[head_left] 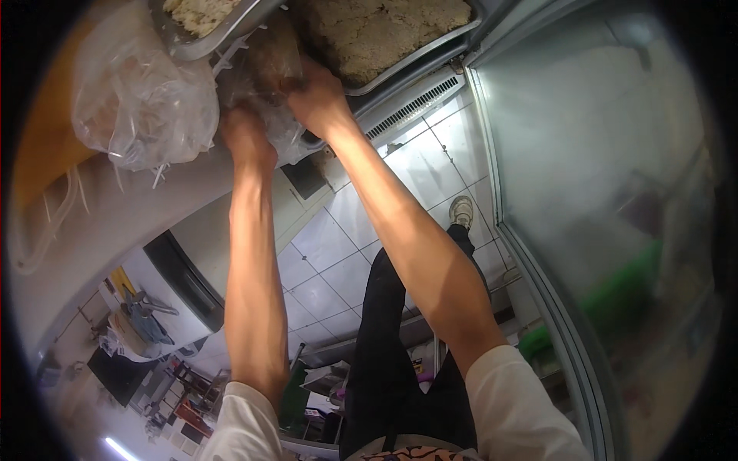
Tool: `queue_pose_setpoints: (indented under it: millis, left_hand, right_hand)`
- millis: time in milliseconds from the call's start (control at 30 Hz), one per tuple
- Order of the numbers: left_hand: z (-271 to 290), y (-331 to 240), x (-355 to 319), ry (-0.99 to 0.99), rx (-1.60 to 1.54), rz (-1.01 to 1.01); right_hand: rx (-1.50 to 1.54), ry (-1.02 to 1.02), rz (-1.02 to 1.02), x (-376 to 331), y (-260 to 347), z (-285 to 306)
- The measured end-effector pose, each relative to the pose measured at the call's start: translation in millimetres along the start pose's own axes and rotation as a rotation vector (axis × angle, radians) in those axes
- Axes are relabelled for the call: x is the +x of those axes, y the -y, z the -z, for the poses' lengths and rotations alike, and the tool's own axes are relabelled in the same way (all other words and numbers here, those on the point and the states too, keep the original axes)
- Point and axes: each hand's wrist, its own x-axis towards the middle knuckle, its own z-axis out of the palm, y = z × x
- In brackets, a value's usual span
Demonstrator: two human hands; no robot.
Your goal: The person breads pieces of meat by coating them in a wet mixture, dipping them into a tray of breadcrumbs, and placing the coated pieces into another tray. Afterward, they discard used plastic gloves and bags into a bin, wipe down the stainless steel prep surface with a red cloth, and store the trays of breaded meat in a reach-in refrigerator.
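Observation:
Both arms reach up to a clear plastic bag (283, 127) at the top of the view. My left hand (247, 138) is closed on its left side, the fingers mostly hidden by the hand itself. On the bag's right side my right hand (319, 100) is closed too, its fingertips lost in the crumpled plastic. Something brownish shows dimly through the bag, too unclear to name. Just left of my left hand sits a fuller clear bag (146, 100) with pale pinkish contents. A metal tray (407, 73) of beige crumbly food lies beyond my right hand.
A second metal tray (223, 40) with crumbly food stands at the top left. The glass door (607, 169) of a cabinet stands open on the right. Below, a vent grille (413, 107) runs along the cabinet's base above the white tiled floor (330, 242).

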Motion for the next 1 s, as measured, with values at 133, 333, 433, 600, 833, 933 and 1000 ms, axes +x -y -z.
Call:
queue_pose_setpoints:
  millis: [133, 333, 433, 600, 833, 933, 1000]
  left_hand:
    - [-10, -23, -41, -0.142, -0.379, -0.056]
    - [-13, -51, -119, -0.139, -0.290, -0.191]
    - [-11, -59, -152, -0.073, -0.266, -0.193]
    - [21, -53, -241, -0.072, -0.488, 0.104]
    - [64, -40, -362, -0.172, -0.574, 0.299]
    - [84, -77, -399, -0.029, -0.568, 0.213]
    - [97, -92, -425, -0.096, -0.555, 0.186]
  right_hand:
    - [0.089, -0.009, 0.006, -17, 4, 5]
    - [0.408, 0.002, -0.230, -68, 22, 40]
    - [0.496, 0.126, -0.270, -96, 51, 73]
    - [0.041, 0.111, -0.339, -170, 52, 99]
    - [0.267, 0.166, -0.535, -271, 42, 131]
    - [0.607, 0.219, -0.766, -292, 81, 137]
    - [0.463, 0.299, -0.796, -303, 92, 142]
